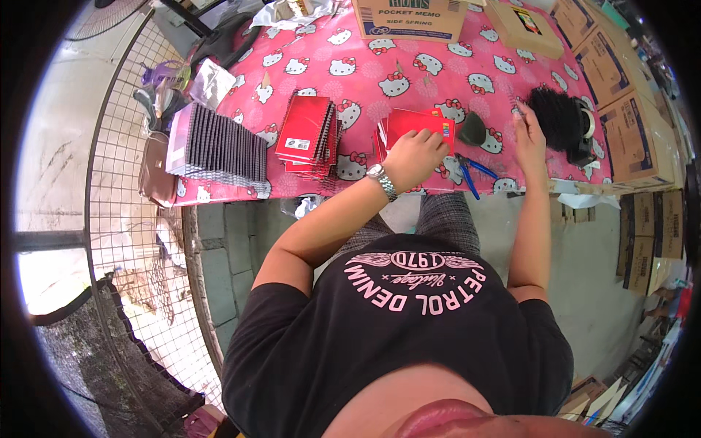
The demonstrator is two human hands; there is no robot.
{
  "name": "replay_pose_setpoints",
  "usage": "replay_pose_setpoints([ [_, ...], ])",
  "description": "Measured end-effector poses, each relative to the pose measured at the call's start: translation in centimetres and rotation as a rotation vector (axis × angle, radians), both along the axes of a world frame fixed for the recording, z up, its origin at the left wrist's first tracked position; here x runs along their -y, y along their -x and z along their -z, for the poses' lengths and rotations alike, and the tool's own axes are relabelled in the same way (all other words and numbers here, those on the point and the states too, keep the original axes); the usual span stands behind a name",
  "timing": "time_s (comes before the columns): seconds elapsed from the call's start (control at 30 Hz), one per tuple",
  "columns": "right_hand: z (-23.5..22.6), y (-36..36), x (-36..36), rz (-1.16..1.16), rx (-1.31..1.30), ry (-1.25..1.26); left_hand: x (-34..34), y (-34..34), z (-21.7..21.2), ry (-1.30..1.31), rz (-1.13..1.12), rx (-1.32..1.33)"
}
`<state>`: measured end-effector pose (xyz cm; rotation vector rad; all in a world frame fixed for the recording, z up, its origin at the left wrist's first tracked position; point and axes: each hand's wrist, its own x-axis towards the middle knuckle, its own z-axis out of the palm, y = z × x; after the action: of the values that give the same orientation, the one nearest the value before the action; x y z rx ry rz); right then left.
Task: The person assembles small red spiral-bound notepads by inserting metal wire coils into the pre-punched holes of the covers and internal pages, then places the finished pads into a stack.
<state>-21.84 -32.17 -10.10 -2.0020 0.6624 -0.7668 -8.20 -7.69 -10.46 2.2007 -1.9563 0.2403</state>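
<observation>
My left hand is closed over the near side of a red notebook, its fingers bent across the cover. More red covers show from under that notebook, while my palm hides its near edge. To the right, my right hand is raised with fingers pinched together; something thin and dark seems to be at the fingertips, too fine to name. Just right of it lies a bundle of black, wiry strands. Between my hands are blue-handled pliers and a dark grey-green rounded piece.
Left of my hands stand a stack of red spiral notebooks and a leaning row of grey-edged spiral notebooks. A tape dispenser sits by the strands. Cardboard boxes line the right edge; an open carton stands at the back of the pink-covered table.
</observation>
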Motion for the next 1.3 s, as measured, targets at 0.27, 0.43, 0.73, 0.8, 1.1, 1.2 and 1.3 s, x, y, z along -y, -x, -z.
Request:
replay_pose_setpoints([
  [0.27, -2.0, -1.5, -7.2, -0.36, 0.077, 0.114, 0.2, -3.0, -4.1, 0.218, -0.015, -0.142],
  [0.43, -2.1, -2.7, -7.6, -0.262, 0.131, 0.205, 1.8, -3.0, -3.5, 0.282, -0.053, -0.141],
  [0.73, -0.9, -3.5, -7.5, -0.282, 0.23, 0.384, 1.7, -3.0, -2.8, 0.35, -0.062, -0.172],
  [0.8, -0.8, -3.5, -8.2, -0.288, 0.236, 0.275, 1.3, -3.3, -2.8, 0.32, -0.06, -0.188],
  [1.1, -1.2, -3.4, -9.1, -0.267, 0.148, 0.264, 1.4, -3.5, -2.5, 0.348, -0.032, -0.191],
  [1.2, -1.3, -3.1, -8.9, -0.293, 0.031, 0.081, 1.5, -2.9, -2.6, 0.355, -0.07, -0.2],
  [1.3, -2.5, -2.4, -10.0, -0.24, 0.064, 0.208, 1.2, -2.2, -3.0, 0.333, -0.03, -0.097],
])
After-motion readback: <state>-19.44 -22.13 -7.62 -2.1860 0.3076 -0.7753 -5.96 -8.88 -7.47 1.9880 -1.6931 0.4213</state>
